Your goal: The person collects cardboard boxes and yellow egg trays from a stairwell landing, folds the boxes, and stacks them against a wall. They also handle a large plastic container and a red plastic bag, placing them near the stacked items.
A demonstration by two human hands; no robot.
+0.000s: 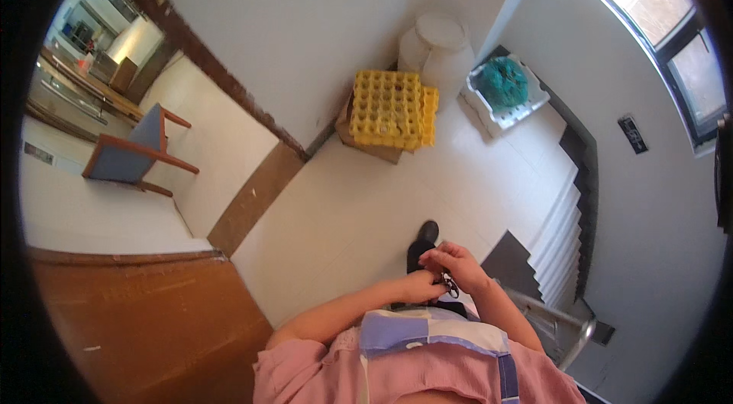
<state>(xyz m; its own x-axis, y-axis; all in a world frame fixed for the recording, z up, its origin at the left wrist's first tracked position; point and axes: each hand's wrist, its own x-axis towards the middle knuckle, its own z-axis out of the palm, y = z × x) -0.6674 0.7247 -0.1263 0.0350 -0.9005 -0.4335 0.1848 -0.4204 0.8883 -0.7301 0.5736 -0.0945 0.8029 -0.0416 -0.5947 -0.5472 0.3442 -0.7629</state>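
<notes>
My left hand and my right hand are close together in front of my waist, above the checked apron. Between them is a small dark metal object with loops, perhaps scissors or keys. Which hand bears it is hard to make out, as the fingers overlap there. The fingers of my right hand are bent over the left one. Below the hands shows a black shoe on the pale tiled floor.
Yellow egg trays are stacked on cardboard by the wall. White plastic barrels stand behind them, beside a white foam box with a teal bag. Stairs and a metal handrail lie right; a wooden door and chair, left.
</notes>
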